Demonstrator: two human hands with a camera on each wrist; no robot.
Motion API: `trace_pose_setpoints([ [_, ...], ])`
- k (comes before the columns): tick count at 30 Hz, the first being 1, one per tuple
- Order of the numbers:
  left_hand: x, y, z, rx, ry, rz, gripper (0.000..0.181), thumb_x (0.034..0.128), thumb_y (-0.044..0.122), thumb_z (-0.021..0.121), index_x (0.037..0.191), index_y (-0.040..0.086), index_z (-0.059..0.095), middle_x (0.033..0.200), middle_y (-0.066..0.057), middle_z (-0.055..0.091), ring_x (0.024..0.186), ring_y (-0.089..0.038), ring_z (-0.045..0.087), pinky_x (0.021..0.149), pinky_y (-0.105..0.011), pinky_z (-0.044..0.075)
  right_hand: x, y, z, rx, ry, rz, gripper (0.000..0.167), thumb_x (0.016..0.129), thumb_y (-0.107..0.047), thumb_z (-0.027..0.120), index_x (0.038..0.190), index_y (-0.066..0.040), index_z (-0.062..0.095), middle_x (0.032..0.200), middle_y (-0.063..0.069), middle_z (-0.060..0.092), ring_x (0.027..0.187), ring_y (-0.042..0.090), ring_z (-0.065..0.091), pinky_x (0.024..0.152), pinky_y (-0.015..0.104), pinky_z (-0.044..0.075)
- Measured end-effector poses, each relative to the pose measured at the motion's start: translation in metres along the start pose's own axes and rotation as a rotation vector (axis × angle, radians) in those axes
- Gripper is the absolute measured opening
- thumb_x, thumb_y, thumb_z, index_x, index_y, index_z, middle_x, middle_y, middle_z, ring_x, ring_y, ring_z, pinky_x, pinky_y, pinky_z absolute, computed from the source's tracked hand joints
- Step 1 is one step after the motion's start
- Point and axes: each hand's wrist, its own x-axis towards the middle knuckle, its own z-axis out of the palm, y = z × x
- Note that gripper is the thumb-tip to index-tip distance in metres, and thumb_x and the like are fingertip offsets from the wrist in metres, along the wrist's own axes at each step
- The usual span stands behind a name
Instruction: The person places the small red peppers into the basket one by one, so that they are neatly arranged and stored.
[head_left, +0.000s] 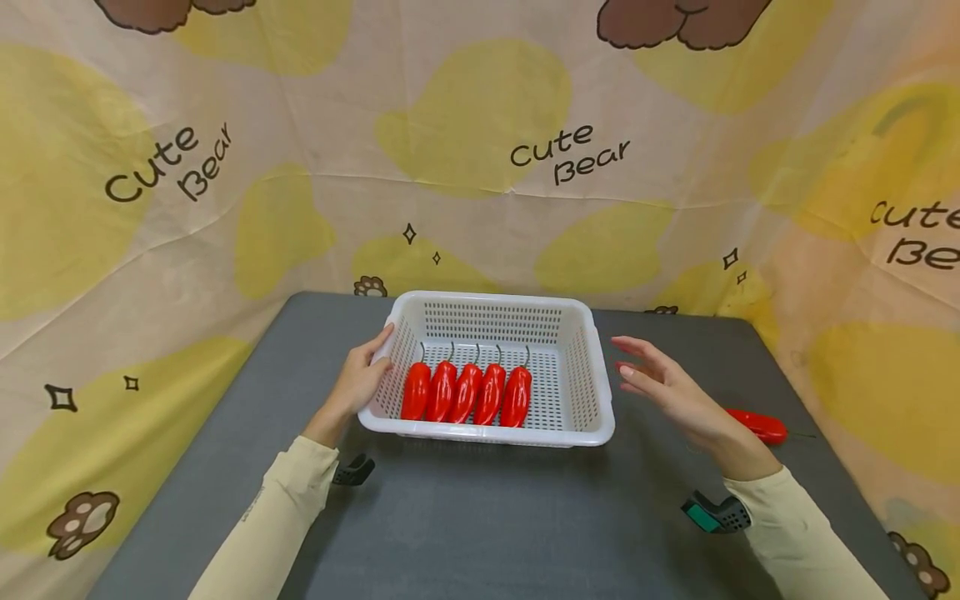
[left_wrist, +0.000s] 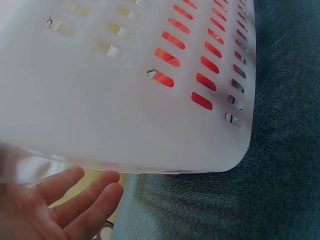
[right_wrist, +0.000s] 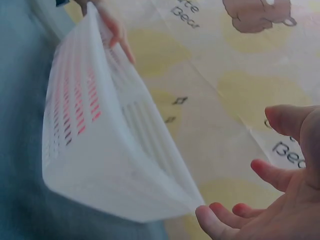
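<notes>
A white perforated plastic basket (head_left: pixel 570 437) is at the middle of the table, with several glossy red peppers (head_left: pixel 516 398) side by side in its left part, stems toward the back. My left hand (head_left: pixel 358 379) grips the basket's left rim, thumb over the inner side; the left wrist view shows fingers (left_wrist: pixel 95 210) by the outer wall. Off the basket's right side, my right hand (head_left: pixel 675 400) is held in the air with fingers spread and nothing in them. The right wrist view shows a gap between that hand (right_wrist: pixel 280 190) and the basket (right_wrist: pixel 110 195).
Another red pepper (head_left: pixel 761 427) lies on the dark grey table (head_left: pixel 480 517) at the right, partly behind my right wrist. A patterned cloth (head_left: pixel 480 125) hangs behind and beside the table. Each wrist wears a dark strapped device (head_left: pixel 716 512).
</notes>
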Motion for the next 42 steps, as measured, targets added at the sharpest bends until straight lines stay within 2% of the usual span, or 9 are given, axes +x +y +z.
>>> trace_pose_setpoints([
  [3,0.0,-0.002,0.001,-0.004,0.007,-0.008,0.065,0.0952,0.004,0.044,0.159,0.015,0.033,0.155,-0.024,0.044,0.115,-0.043,0.062,0.09,-0.052,0.059,-0.007,0.007,-0.005,-0.005,0.026,0.01,0.06,0.105,-0.025,0.051,0.157,-0.007,0.028,0.165,0.021,0.023,0.145,0.052,0.033,0.101,0.018,0.051],
  [5,0.0,-0.003,0.002,-0.011,0.004,-0.005,0.066,0.0949,0.004,0.045,0.159,0.015,0.032,0.154,-0.025,0.045,0.113,-0.043,0.064,0.087,-0.051,0.06,-0.011,0.011,-0.008,-0.005,0.04,0.021,0.061,0.105,-0.025,0.051,0.157,-0.005,0.027,0.165,0.023,0.022,0.144,0.052,0.034,0.096,0.011,0.049],
  [18,-0.003,-0.007,0.0,-0.039,0.007,0.011,0.064,0.096,0.003,0.043,0.159,0.013,0.032,0.156,-0.026,0.042,0.12,-0.047,0.061,0.09,-0.057,0.057,-0.042,0.054,-0.037,0.004,0.087,0.146,0.062,0.107,-0.03,0.046,0.159,-0.006,0.021,0.165,0.028,0.012,0.143,0.046,0.027,0.091,0.007,0.047],
  [25,-0.002,-0.007,-0.002,-0.051,-0.008,0.008,0.064,0.0974,0.004,0.043,0.159,0.014,0.03,0.157,-0.026,0.039,0.12,-0.048,0.06,0.09,-0.058,0.056,-0.063,0.076,-0.056,-0.003,0.126,0.188,0.056,0.108,-0.031,0.044,0.159,-0.017,0.024,0.164,0.03,0.009,0.115,-0.014,0.044,0.09,0.007,0.049],
  [33,0.001,-0.003,0.001,-0.032,-0.009,0.012,0.065,0.0961,0.003,0.043,0.159,0.015,0.032,0.157,-0.025,0.041,0.118,-0.044,0.06,0.092,-0.054,0.058,-0.092,0.099,-0.074,-0.026,0.18,0.222,0.048,0.109,-0.03,0.039,0.155,-0.032,0.024,0.162,0.035,-0.002,0.104,-0.023,0.042,0.084,0.004,0.047],
  [35,0.001,-0.003,0.001,-0.034,-0.011,0.007,0.065,0.0962,0.004,0.044,0.159,0.015,0.032,0.157,-0.024,0.041,0.12,-0.044,0.059,0.093,-0.055,0.057,-0.097,0.103,-0.077,-0.041,0.198,0.262,0.05,0.109,-0.032,0.038,0.155,-0.034,0.02,0.163,0.035,-0.007,0.103,-0.021,0.039,0.082,0.004,0.045],
  [37,0.001,-0.003,0.0,-0.038,-0.013,0.005,0.065,0.0964,0.004,0.043,0.159,0.015,0.031,0.158,-0.024,0.04,0.121,-0.045,0.059,0.094,-0.056,0.056,-0.1,0.105,-0.08,-0.067,0.21,0.31,0.056,0.109,-0.036,0.037,0.159,-0.03,0.014,0.164,0.035,-0.01,0.112,-0.006,0.042,0.081,0.005,0.044],
  [39,0.0,-0.003,0.0,-0.044,-0.011,0.011,0.065,0.0963,0.003,0.043,0.159,0.014,0.031,0.158,-0.025,0.04,0.123,-0.046,0.058,0.095,-0.056,0.055,-0.1,0.106,-0.083,-0.104,0.218,0.356,0.063,0.109,-0.039,0.035,0.162,-0.021,0.007,0.163,0.036,-0.006,0.124,0.015,0.042,0.085,0.014,0.046],
  [42,0.0,-0.003,-0.001,-0.057,-0.008,0.016,0.065,0.096,0.002,0.043,0.159,0.013,0.031,0.157,-0.025,0.04,0.124,-0.047,0.058,0.096,-0.058,0.054,-0.1,0.105,-0.085,-0.112,0.239,0.412,0.075,0.108,-0.042,0.034,0.162,-0.005,-0.003,0.162,0.038,-0.008,0.137,0.05,0.02,0.103,0.043,0.042],
])
